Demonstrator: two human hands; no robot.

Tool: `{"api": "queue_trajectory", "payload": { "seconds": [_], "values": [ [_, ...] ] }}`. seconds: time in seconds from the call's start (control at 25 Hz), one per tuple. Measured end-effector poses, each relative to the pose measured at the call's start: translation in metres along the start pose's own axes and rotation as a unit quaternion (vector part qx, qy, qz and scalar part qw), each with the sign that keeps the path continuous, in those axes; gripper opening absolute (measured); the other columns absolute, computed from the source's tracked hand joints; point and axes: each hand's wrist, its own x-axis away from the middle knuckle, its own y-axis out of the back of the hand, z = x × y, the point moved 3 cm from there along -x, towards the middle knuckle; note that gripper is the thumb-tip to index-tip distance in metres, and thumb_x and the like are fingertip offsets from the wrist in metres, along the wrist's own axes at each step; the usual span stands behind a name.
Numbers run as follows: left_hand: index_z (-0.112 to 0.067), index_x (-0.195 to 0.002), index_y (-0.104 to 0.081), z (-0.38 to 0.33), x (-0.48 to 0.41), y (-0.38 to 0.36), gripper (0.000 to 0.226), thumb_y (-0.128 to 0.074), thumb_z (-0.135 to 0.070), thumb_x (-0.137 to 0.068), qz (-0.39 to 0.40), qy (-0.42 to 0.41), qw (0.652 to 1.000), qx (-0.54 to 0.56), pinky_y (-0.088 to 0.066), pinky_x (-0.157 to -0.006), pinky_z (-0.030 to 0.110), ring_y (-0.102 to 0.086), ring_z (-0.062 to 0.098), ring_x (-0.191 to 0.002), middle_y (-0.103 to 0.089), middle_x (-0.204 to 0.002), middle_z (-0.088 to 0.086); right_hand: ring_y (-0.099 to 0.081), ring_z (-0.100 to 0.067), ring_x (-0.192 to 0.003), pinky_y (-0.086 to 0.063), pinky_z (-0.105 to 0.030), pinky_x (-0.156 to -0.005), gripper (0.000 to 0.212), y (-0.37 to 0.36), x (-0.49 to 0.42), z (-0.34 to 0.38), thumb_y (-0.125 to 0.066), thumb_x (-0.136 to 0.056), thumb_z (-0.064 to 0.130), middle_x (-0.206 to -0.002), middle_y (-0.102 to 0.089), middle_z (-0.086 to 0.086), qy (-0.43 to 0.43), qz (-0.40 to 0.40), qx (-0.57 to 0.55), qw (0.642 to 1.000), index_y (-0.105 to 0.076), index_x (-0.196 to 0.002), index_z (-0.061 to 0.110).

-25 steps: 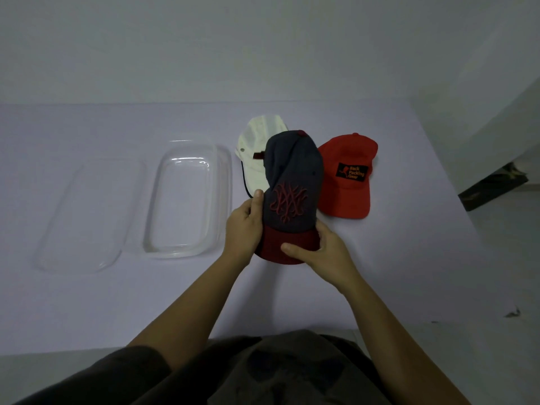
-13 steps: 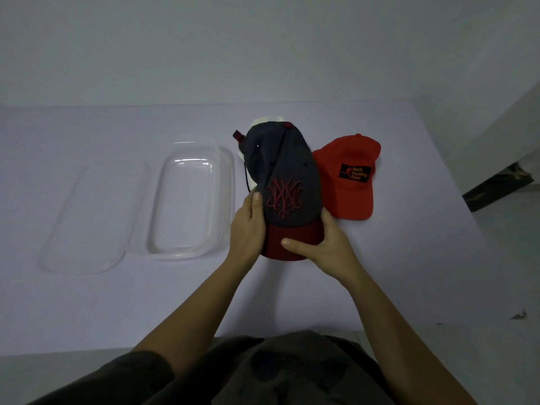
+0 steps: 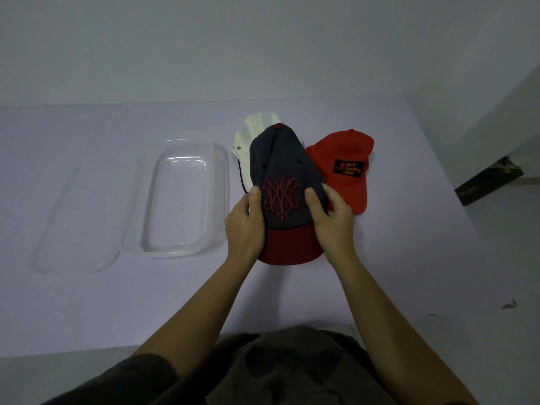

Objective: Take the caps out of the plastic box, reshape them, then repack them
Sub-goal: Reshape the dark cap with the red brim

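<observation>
I hold a dark grey cap (image 3: pixel 282 165) with a red brim and red embroidered emblem in both hands, above the table's middle. My left hand (image 3: pixel 245 226) grips its left side, thumb on the crown. My right hand (image 3: pixel 333 220) grips its right side, thumb beside the emblem. Behind it a white cap (image 3: pixel 251 135) lies mostly hidden. A red cap (image 3: pixel 347 153) with a black patch lies to the right. The clear plastic box (image 3: pixel 187 197) stands empty to the left.
The box's clear lid (image 3: pixel 84 214) lies flat left of the box. The table (image 3: pixel 409 244) is pale lilac; its right edge drops to a floor with a dark object (image 3: pixel 488 182). A wall stands behind the table.
The grey cap's crown has straightened and rounded out. My right hand moved up from the brim to the crown's right side. The left hand stayed on the left side.
</observation>
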Motion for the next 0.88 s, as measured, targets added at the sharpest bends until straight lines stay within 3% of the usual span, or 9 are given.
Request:
{"api": "queue_trajectory", "payload": {
  "seconds": [0.08, 0.16, 0.36, 0.52, 0.64, 0.68, 0.76, 0.8, 0.88],
  "values": [
    [-0.011, -0.056, -0.039, -0.004, 0.0, 0.001, 0.054, -0.031, -0.042, -0.099, -0.015, -0.021, 0.999, -0.034, -0.037, -0.059, 0.028, -0.042, 0.011, -0.055, -0.046, -0.056, 0.002, -0.063, -0.002, -0.099, -0.052, -0.022, -0.084, 0.033, -0.001, 0.001, -0.004, -0.057, -0.089, 0.043, -0.106, -0.068, 0.01, -0.01, -0.028, 0.014, 0.999, -0.063, -0.114, 0.023],
    [-0.02, -0.05, -0.029, -0.006, 0.002, 0.0, 0.053, -0.032, -0.04, -0.099, -0.015, -0.033, 0.997, -0.067, -0.031, -0.054, 0.026, -0.037, 0.009, -0.049, -0.039, -0.049, -0.003, -0.065, -0.003, -0.09, -0.053, -0.022, -0.078, 0.027, 0.0, 0.003, -0.008, -0.057, -0.089, 0.041, -0.095, -0.07, 0.009, -0.011, -0.055, 0.03, 0.998, -0.066, -0.106, 0.022],
    [-0.019, -0.048, -0.023, -0.005, 0.004, -0.001, 0.055, -0.031, -0.035, -0.1, -0.029, -0.059, 0.992, -0.104, -0.025, -0.047, 0.021, -0.03, 0.009, -0.044, -0.03, -0.044, -0.004, -0.045, -0.006, -0.056, -0.037, -0.021, -0.051, 0.033, 0.002, -0.002, -0.009, -0.059, -0.09, 0.033, -0.06, -0.052, -0.004, 0.005, -0.06, 0.076, 0.995, -0.058, -0.071, 0.005],
    [-0.017, -0.048, -0.023, -0.005, 0.002, 0.0, 0.056, -0.031, -0.035, -0.101, -0.032, -0.057, 0.992, -0.108, -0.026, -0.048, 0.024, -0.032, 0.01, -0.045, -0.032, -0.045, -0.002, -0.036, -0.003, -0.05, -0.028, -0.017, -0.048, 0.038, 0.0, -0.007, -0.006, -0.058, -0.091, 0.029, -0.053, -0.041, 0.003, 0.016, -0.053, 0.093, 0.994, -0.049, -0.061, 0.007],
    [-0.014, -0.051, -0.028, -0.003, -0.004, 0.001, 0.055, -0.03, -0.039, -0.1, -0.036, -0.014, 0.997, -0.066, -0.032, -0.053, 0.029, -0.037, 0.013, -0.05, -0.039, -0.05, 0.002, -0.054, 0.002, -0.074, -0.042, -0.016, -0.066, 0.027, -0.004, -0.007, -0.003, -0.05, -0.094, 0.038, -0.083, -0.062, 0.005, -0.003, -0.013, 0.074, 0.997, -0.063, -0.092, 0.015],
    [-0.012, -0.052, -0.03, -0.002, -0.009, 0.003, 0.054, -0.031, -0.038, -0.1, -0.042, -0.001, 0.998, -0.053, -0.033, -0.054, 0.029, -0.038, 0.013, -0.051, -0.041, -0.052, 0.004, -0.055, 0.003, -0.095, -0.042, -0.013, -0.08, 0.032, -0.005, -0.006, -0.004, -0.046, -0.095, 0.042, -0.107, -0.062, 0.006, -0.009, 0.014, 0.079, 0.997, -0.061, -0.114, 0.021],
    [-0.01, -0.058, -0.037, -0.001, -0.017, 0.008, 0.046, -0.035, -0.033, -0.098, -0.055, 0.007, 0.998, -0.032, -0.034, -0.056, 0.028, -0.039, 0.011, -0.054, -0.044, -0.057, 0.004, -0.038, 0.0, -0.124, -0.032, -0.016, -0.099, 0.052, -0.006, -0.002, -0.009, -0.043, -0.094, 0.044, -0.139, -0.04, 0.006, -0.023, 0.044, 0.103, 0.993, -0.037, -0.141, 0.023],
    [-0.01, -0.061, -0.042, -0.001, -0.02, 0.009, 0.041, -0.037, -0.029, -0.097, -0.058, 0.005, 0.998, -0.025, -0.035, -0.057, 0.026, -0.04, 0.009, -0.055, -0.047, -0.059, 0.002, -0.033, -0.002, -0.128, -0.029, -0.018, -0.102, 0.058, -0.006, 0.002, -0.012, -0.044, -0.094, 0.045, -0.144, -0.034, 0.004, -0.027, 0.038, 0.11, 0.993, -0.03, -0.145, 0.021],
    [-0.011, -0.069, -0.055, 0.0, -0.02, 0.009, 0.033, -0.041, -0.025, -0.095, -0.051, 0.0, 0.999, -0.013, -0.04, -0.059, 0.019, -0.048, 0.005, -0.06, -0.056, -0.065, -0.002, -0.041, -0.004, -0.125, -0.036, -0.021, -0.101, 0.06, -0.007, 0.009, -0.014, -0.047, -0.091, 0.05, -0.14, -0.043, 0.003, -0.017, 0.001, 0.107, 0.994, -0.036, -0.142, 0.019]
  ]
}}
